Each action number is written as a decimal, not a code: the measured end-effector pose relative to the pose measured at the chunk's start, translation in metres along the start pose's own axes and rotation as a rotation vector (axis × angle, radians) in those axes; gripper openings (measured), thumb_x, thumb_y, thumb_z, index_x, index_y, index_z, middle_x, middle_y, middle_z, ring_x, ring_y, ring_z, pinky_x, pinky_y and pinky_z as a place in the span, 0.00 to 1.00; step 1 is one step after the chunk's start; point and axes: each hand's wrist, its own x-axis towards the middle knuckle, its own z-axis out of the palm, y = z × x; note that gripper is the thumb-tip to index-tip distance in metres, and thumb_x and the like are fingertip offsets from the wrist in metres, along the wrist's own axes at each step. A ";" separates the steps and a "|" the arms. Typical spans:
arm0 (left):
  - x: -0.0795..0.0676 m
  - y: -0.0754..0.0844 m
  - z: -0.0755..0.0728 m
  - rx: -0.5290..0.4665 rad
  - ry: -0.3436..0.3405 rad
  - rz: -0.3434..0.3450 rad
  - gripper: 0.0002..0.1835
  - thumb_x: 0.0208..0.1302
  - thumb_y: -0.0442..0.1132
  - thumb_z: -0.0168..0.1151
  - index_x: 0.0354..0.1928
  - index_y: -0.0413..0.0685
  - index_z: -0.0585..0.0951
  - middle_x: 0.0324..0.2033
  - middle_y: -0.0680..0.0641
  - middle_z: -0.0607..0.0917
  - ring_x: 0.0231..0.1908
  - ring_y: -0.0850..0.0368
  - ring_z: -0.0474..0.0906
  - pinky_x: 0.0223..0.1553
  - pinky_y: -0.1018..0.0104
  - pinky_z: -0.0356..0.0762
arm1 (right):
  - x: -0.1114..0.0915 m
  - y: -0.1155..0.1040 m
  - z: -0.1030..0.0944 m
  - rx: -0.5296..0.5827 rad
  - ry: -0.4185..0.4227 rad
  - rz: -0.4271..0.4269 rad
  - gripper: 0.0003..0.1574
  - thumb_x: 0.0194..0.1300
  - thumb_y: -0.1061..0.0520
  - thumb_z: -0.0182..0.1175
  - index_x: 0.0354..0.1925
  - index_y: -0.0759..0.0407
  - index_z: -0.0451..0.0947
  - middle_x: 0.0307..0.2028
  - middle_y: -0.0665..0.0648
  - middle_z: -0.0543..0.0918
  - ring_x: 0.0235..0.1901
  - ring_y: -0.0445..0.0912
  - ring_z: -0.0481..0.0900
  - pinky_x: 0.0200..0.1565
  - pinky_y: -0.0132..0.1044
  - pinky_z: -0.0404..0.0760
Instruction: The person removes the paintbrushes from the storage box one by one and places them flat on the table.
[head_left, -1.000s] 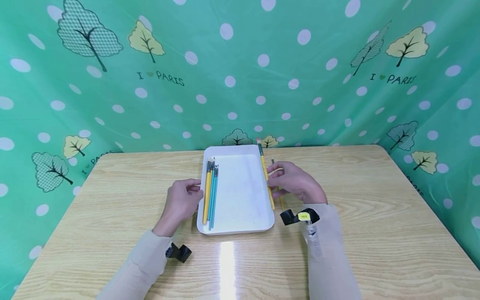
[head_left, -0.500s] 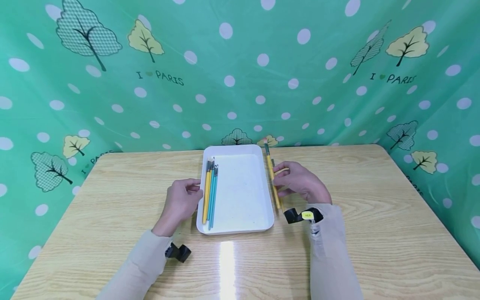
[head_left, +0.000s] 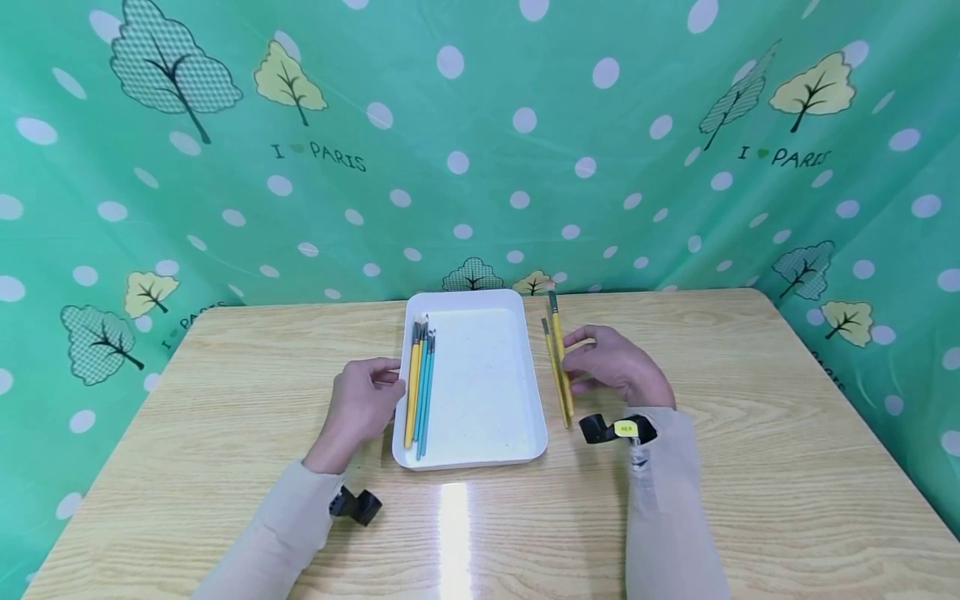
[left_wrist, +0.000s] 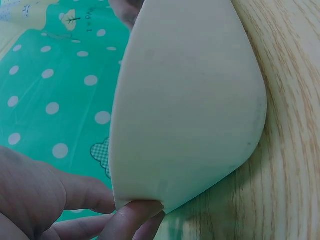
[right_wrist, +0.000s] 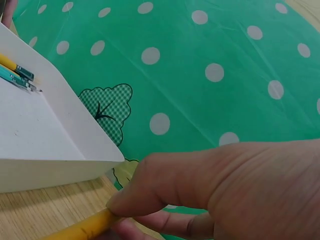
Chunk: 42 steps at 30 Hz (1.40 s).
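My right hand (head_left: 621, 365) pinches a thick yellow paintbrush (head_left: 560, 346) between thumb and fingers, to the right of the white tray (head_left: 487, 392). In the right wrist view the thumb presses on its yellow handle (right_wrist: 85, 227). A thinner yellow paintbrush (head_left: 552, 354) lies on the table between the tray and the held one. My left hand (head_left: 365, 402) grips the tray's left side; the left wrist view has its thumb and fingers on either side of the rim (left_wrist: 120, 197). Along the tray's left wall lie yellow paintbrushes (head_left: 413, 392) and teal paintbrushes (head_left: 424, 400), bristles pointing away.
The wooden table (head_left: 750, 433) extends widely on both sides of the tray. A green dotted curtain (head_left: 480, 125) hangs right behind its far edge and along both sides. A light reflection shows on the wood before the tray.
My right hand has carried the thick yellow paintbrush rightward, from over the tray's right rim to past the thinner brush, which is now more in view. The left hand and tray have stayed put.
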 end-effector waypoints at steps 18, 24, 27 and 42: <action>0.000 0.001 0.001 0.003 -0.003 -0.008 0.21 0.73 0.35 0.57 0.65 0.38 0.78 0.50 0.37 0.83 0.46 0.47 0.83 0.37 0.67 0.87 | 0.005 0.014 -0.007 -0.035 0.043 0.046 0.31 0.62 0.66 0.63 0.62 0.65 0.68 0.46 0.63 0.83 0.35 0.48 0.84 0.37 0.38 0.89; 0.001 0.000 0.001 0.004 -0.001 -0.013 0.22 0.73 0.35 0.57 0.66 0.38 0.77 0.51 0.37 0.83 0.46 0.48 0.83 0.36 0.67 0.87 | 0.007 0.018 -0.007 -0.075 0.051 0.050 0.29 0.62 0.65 0.61 0.61 0.66 0.69 0.41 0.63 0.83 0.30 0.48 0.84 0.35 0.38 0.89; 0.000 0.001 0.001 0.001 -0.001 -0.014 0.22 0.73 0.35 0.57 0.65 0.38 0.77 0.51 0.37 0.83 0.46 0.48 0.83 0.36 0.67 0.87 | 0.008 0.019 -0.007 -0.103 0.075 0.055 0.28 0.62 0.65 0.61 0.60 0.65 0.70 0.39 0.63 0.83 0.28 0.48 0.84 0.34 0.38 0.88; 0.001 0.000 0.001 0.009 0.006 -0.001 0.21 0.71 0.35 0.58 0.64 0.37 0.79 0.49 0.38 0.84 0.45 0.48 0.83 0.36 0.67 0.86 | 0.007 0.017 -0.001 -0.156 0.160 0.113 0.21 0.63 0.66 0.60 0.55 0.64 0.73 0.40 0.65 0.83 0.28 0.49 0.84 0.32 0.37 0.87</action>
